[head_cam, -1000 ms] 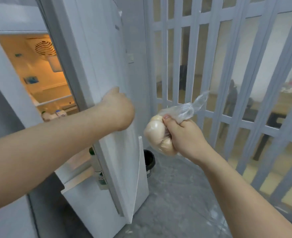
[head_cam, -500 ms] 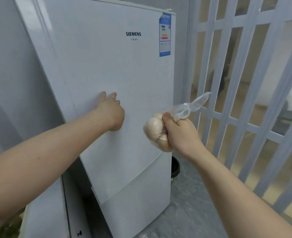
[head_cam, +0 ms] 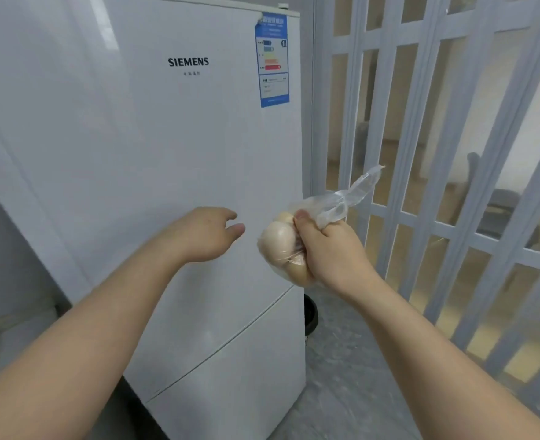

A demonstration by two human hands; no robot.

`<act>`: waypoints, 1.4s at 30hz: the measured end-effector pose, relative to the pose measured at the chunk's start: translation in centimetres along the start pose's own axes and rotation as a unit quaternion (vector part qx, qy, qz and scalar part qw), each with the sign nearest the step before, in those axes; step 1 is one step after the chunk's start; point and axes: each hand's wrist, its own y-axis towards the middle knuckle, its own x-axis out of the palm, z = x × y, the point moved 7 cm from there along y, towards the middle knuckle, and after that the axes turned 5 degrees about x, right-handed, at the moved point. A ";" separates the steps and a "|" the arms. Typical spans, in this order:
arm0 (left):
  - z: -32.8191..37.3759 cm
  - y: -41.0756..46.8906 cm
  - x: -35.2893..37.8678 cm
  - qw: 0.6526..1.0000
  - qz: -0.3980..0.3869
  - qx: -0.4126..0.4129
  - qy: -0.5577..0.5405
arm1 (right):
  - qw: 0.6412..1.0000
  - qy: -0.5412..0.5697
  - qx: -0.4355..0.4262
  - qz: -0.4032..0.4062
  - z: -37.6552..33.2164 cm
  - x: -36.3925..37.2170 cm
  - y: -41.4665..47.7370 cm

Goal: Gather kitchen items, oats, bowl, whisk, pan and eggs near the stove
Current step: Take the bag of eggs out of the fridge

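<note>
Gripping the twisted neck of a clear plastic bag, the right hand sits at about 4 o'clock from the middle of the head view. Its fingers and thumb are curled tight round the plastic. The eggs, pale and at least two in number, bulge out of the fist at its 9 o'clock side, pressed against the palm.

At the 9 o'clock side of the eggs, just apart from them, the left hand hovers with loose, half-spread fingers and nothing in it. It is in front of the white Siemens fridge, whose upper and lower doors look shut. Whether the fingertips touch the door cannot be told.

A blue energy label sits at 12 o'clock, on the fridge's upper right corner. A pale folding lattice door fills the 3 o'clock side, and a dark bin peeks out beside the fridge's lower edge, above the grey floor.

The step in hand appears to be carrying the eggs to the stove, which is not in sight. To do it well:
- hold by the bag neck and ease the squeeze on the shells
- let the free left hand cup the bag from beneath
- turn away without swinging the eggs into the fridge or lattice
- set them down gently, not dropped
</note>
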 end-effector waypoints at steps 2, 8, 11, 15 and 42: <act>3.6 0.6 2.3 0.961 -0.045 0.024 -0.273 | 0.999 -0.013 0.017 0.023 1.5 -1.4 0.3; 15.4 1.4 12.1 0.674 -0.346 -0.004 -0.653 | 0.966 -0.233 0.090 0.063 6.6 -6.6 -2.1; 23.7 0.4 16.8 0.616 -0.489 0.000 -0.618 | 0.913 -0.368 0.138 0.109 10.6 -11.0 -5.7; 33.8 -4.8 21.2 0.635 -0.595 0.049 -0.490 | 0.851 -0.437 0.233 0.175 14.7 -16.6 -13.4; 66.0 -58.8 29.9 0.370 -0.895 0.247 -0.028 | 0.288 -0.211 0.702 0.616 16.9 -34.3 -71.2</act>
